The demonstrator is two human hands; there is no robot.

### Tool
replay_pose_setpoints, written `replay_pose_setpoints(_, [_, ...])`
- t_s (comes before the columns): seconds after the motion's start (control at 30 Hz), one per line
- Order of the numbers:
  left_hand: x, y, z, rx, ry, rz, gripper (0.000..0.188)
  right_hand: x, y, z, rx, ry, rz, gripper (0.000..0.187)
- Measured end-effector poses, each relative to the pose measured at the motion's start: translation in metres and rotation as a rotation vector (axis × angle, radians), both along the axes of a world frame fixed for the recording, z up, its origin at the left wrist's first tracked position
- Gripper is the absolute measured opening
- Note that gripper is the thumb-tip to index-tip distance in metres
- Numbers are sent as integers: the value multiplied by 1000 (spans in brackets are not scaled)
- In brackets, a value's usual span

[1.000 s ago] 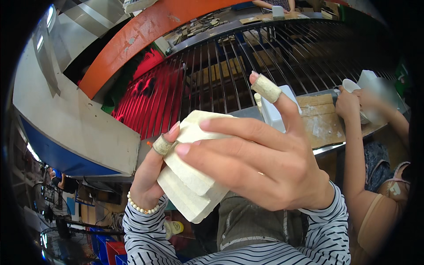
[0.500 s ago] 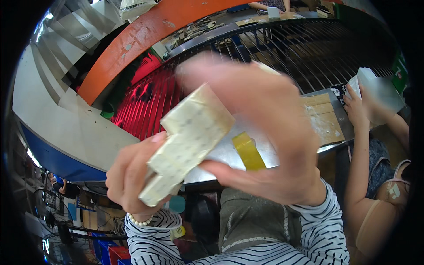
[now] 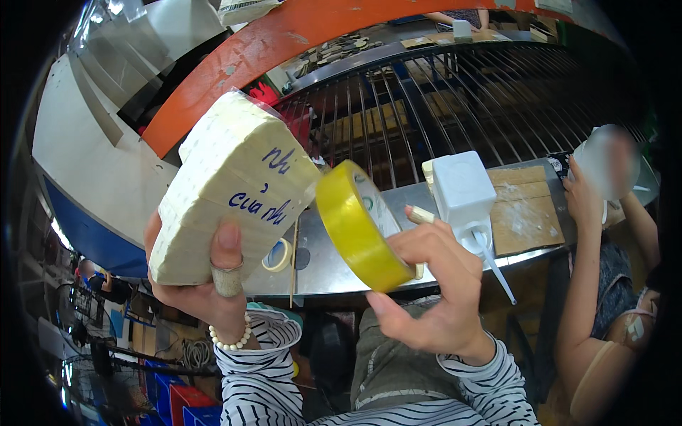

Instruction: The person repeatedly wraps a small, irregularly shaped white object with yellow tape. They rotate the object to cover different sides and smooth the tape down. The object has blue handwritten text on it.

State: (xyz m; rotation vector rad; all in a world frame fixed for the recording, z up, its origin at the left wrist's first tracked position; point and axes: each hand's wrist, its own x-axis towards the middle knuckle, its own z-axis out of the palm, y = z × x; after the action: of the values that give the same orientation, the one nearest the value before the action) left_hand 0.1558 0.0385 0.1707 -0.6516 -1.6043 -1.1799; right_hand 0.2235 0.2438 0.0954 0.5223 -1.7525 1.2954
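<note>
My left hand (image 3: pixel 213 287) grips a cream, tape-covered block (image 3: pixel 206 184) from below, thumb pressed on its near face. Blue handwriting runs over that face, and clear film sticks up at the block's top edge. A wrap of tape covers part of my left thumb. In my right hand (image 3: pixel 444 298) is a roll of yellow packing tape (image 3: pixel 355 227), tilted, its far edge close to the block's right side. My right fingers reach toward the roll's inside and the thumb lies by its lower edge. Whether a strip joins roll and block I cannot tell.
On the metal table (image 3: pixel 334 277) are a white tub (image 3: pixel 465 184), a white-handled tool (image 3: pixel 494 266), a cream tape roll (image 3: pixel 277 254), a thin stick (image 3: pixel 294 266) and a cardboard sheet (image 3: pixel 526 220). Beyond runs a metal-rod rack (image 3: pixel 455 106). A co-worker's arm (image 3: pixel 582 263) is at right.
The block has turned to show its written face and risen to the left. My right hand, blurred across the block before, is now right of it with the yellow tape roll, which lay lower earlier.
</note>
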Motion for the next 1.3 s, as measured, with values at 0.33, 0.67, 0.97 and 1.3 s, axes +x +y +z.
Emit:
replay_pose_setpoints(0.33, [6, 8, -16, 267, -273, -86, 55, 34, 0, -12, -7, -4, -20, 43])
replay_pose_setpoints(0.67, [7, 19, -45, 400, -572, -237, 44, 53, -7, -32, 156, -206, -168, 42])
replay_pose_setpoints(0.97, [-7, 27, -83, 435, -867, -287, 47, 43, -11, -63, 155, -262, -244, 38])
replay_pose_setpoints(1.3, [-25, 32, -106, 493, -1100, -355, 49, 31, -12, -76, 193, -330, -305, 36])
